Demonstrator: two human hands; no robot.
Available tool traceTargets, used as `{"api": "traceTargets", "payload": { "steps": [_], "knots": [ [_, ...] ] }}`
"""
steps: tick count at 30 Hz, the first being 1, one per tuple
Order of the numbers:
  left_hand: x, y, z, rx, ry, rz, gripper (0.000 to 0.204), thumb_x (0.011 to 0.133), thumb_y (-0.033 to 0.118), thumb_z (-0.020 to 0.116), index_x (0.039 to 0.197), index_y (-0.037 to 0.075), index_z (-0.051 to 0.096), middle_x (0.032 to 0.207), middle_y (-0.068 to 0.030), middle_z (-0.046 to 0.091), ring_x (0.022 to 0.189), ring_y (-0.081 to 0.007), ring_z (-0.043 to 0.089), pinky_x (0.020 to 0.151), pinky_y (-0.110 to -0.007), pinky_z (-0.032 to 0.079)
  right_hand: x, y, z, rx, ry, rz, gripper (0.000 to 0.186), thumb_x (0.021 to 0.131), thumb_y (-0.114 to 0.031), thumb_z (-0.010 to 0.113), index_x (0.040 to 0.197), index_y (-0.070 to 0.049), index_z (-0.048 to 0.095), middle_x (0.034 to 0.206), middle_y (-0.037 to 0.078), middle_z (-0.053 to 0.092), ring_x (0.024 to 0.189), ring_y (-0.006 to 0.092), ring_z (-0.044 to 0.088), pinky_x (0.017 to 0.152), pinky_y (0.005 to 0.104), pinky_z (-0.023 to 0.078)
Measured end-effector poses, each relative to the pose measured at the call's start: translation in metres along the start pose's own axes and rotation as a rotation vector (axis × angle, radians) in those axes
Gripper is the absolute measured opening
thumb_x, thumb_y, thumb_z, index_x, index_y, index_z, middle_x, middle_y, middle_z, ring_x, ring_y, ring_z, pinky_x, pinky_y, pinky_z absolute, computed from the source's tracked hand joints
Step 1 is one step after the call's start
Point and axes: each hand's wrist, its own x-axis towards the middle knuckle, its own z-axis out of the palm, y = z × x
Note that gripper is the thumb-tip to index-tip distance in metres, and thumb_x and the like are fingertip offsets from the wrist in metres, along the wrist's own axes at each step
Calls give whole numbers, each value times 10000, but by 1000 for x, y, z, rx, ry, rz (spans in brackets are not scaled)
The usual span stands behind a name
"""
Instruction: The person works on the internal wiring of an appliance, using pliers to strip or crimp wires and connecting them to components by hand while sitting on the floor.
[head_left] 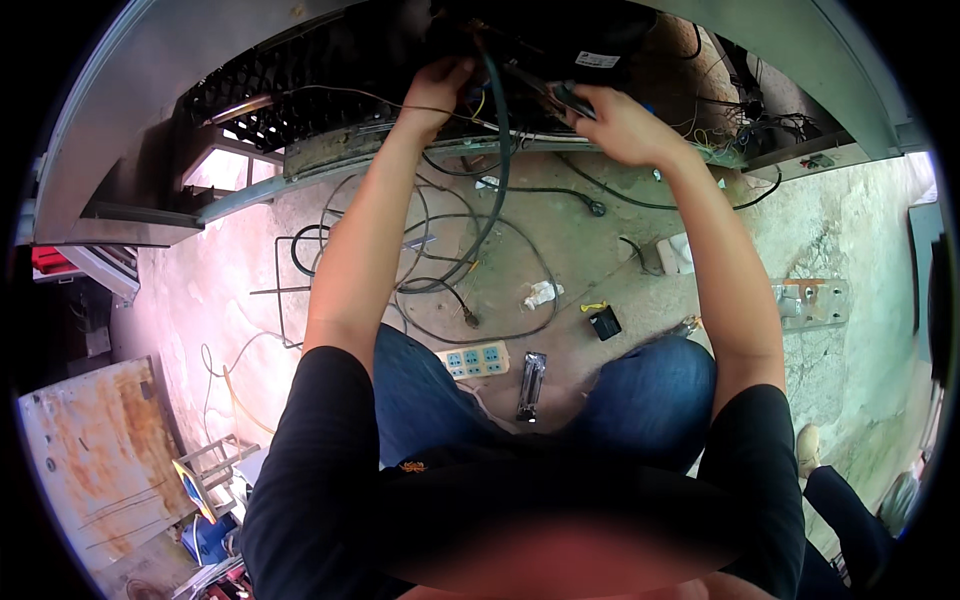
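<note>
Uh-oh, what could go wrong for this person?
The dark-handled metal hand tool in the right hand might slip and nip the left hand close by. The long, thick, dark cable or hose curving down toward the grey concrete floor could get snagged. The flat, cream, rectangular socket strip near the blue-jeaned left knee might get bumped.

The dark tube [503, 150] looks like smooth rubber, the floor [850, 380] rough concrete, the panel [110, 430] rusted metal

Cable [504, 140] — btwn L grip [437, 98] & R grip [625, 125]
</note>
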Motion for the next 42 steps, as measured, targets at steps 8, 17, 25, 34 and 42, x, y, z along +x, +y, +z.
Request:
{"api": "traceTargets", "payload": {
  "steps": [8, 17, 25, 34, 42],
  "knots": [
    [-106, 42, -45, 850, -23, 88, 347, 994, 216, 662, 1273, 10, 662, 1030, -58, 723, 934, -156, 668, 823, -301, 522, -83, 18, 35, -161, 269, -147, 353, 843, -37, 647, 1190, -38, 577, 1080, 180, 580, 986, 419, 624, 821, 492, 516],
    [-144, 135, 34, 815, -44, 183, 477, 983, 314, 707, 1268, -51, 591, 887, -96, 716, 771, -154, 669, 685, -288, 511, -102, 8, 25, -460, 333, -385, 396, 737, -58, 760, 1097, -90, 597, 1201, 109, 590, 1086, 306, 602, 883, 427, 528],
    [-153, 91, 40, 296, -114, -112, 441, 1030, 269, 644, 1261, -74, 490, 908, -142, 710, 730, -144, 667, 642, -275, 535, -98, 4, 8, -750, 388, -584, 211, 788, -104, 640, 996, -96, 607, 1212, 73, 597, 1030, 224, 579, 879, 347, 494],
    [-175, 59, 42, 142, -20, -40, 293, 1037, 90, 566, 1253, -51, 427, 1033, -190, 712, 837, -152, 671, 758, -287, 558, -120, -2, 20, -647, 379, -401, 314, 793, -43, 642, 1105, -69, 639, 1230, 112, 591, 1107, 297, 587, 926, 413, 490],
    [-182, 41, 48, 144, 6, 79, 319, 963, 26, 650, 1204, -60, 458, 988, -134, 698, 825, -143, 689, 747, -280, 556, -181, 86, 103, -105, 86, 38, 440, 791, 25, 632, 1230, -13, 637, 1166, 169, 590, 1102, 392, 593, 960, 461, 484]
  ]
}}
